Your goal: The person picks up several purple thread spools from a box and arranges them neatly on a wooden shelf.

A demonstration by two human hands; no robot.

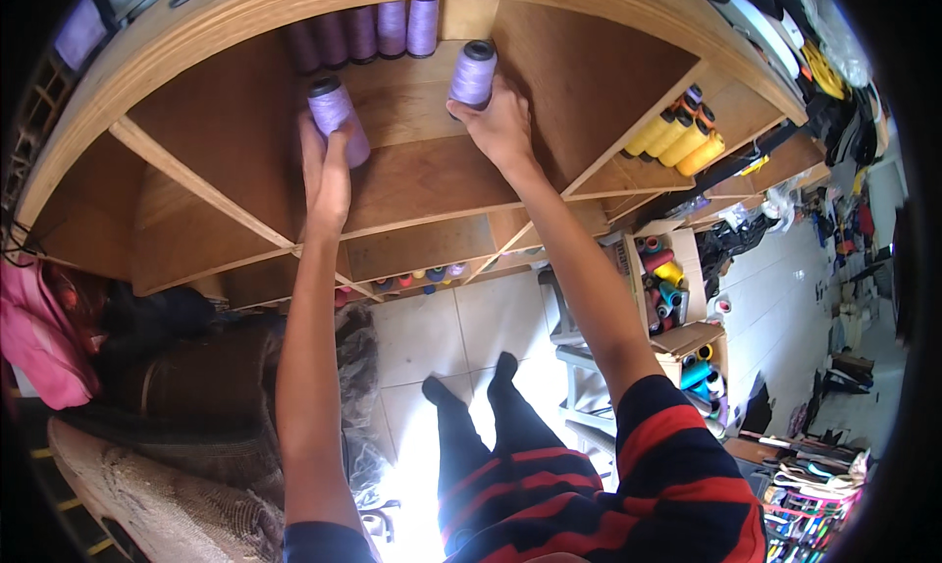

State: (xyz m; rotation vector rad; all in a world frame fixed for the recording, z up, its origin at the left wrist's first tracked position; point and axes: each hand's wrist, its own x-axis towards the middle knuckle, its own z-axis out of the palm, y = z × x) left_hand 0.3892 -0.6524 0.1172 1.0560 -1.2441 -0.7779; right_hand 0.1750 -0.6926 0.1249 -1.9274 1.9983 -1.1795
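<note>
The person's left hand [327, 176] is clamped on a lilac spool [343, 122], the thumb along the near side and the fingers around the other, so the digits stand only as far apart as the spool is thick. The spool tilts, its black top leaning up and to the left. The right hand [500, 127] is closed around a second lilac spool [473, 76] — thumb across the lower front, the other fingers mostly hidden behind it. Whether either base touches wood cannot be told from this angle.

Both spools are inside the middle compartment [422, 176] of a curved-looking wooden shelf, well apart from each other. Behind them, five purple spools [392, 28] can be made out upright in a row along the back, the leftmost ones in shade. As far as things show, those five are set in place, while the two in the hands are out of line with them — one nearer the front edge, the other farther back on the right.

Beyond the right-hand partition, yellow spools [699, 144] are grouped in the next compartment, and small mixed spools [456, 269] show lower down. Cardboard boxes [689, 338] full of coloured spools are by the person's right arm. To the left are a pink cloth item [44, 328] and a rolled material [147, 485]; pale floor tiles [422, 323] run below.
</note>
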